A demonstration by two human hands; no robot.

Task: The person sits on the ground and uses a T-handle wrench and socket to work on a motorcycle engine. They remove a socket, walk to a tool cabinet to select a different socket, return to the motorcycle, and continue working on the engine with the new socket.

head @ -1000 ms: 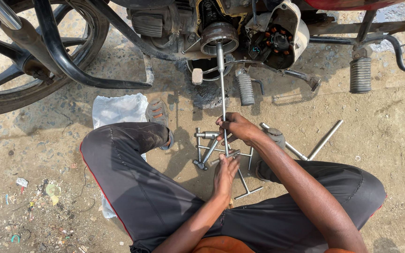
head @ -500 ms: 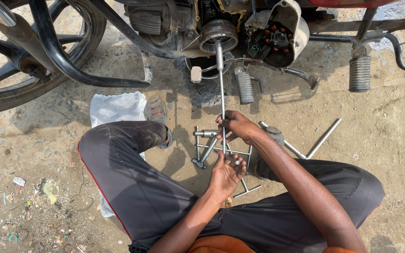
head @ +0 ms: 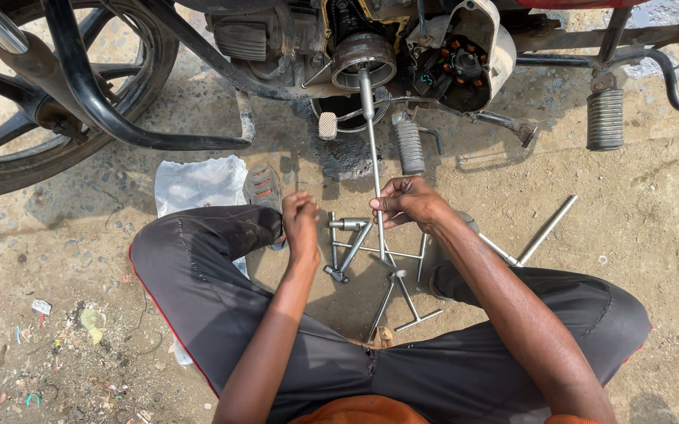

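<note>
- Far left, the black spoked motorcycle wheel (head: 33, 102) stands on the sandy ground, and a crumpled white plastic sheet (head: 198, 182) lies beside the person's bent knee.
- Left hand (head: 300, 222) hangs closed in a loose fist, grip pressed together on nothing I can make out, just left of the scattered grey metal T-handle wrenches (head: 355, 245) lying on the ground between the legs.
- Centre now: the long thin steel wrench shaft (head: 372, 149) runs nearly upright in the picture, its far end seated in the round metal engine hub (head: 363, 61), its near end down at the hands.
- Right hand (head: 406, 202) is the nearer one, grip curled and pinching the shaft low down; the hub lies straight ahead of that grip, along the shaft's long axis.
- Far right, a loose silver tube spanner (head: 547, 229) rests apart on the dirt, below the ribbed footpeg (head: 605, 118).
</note>
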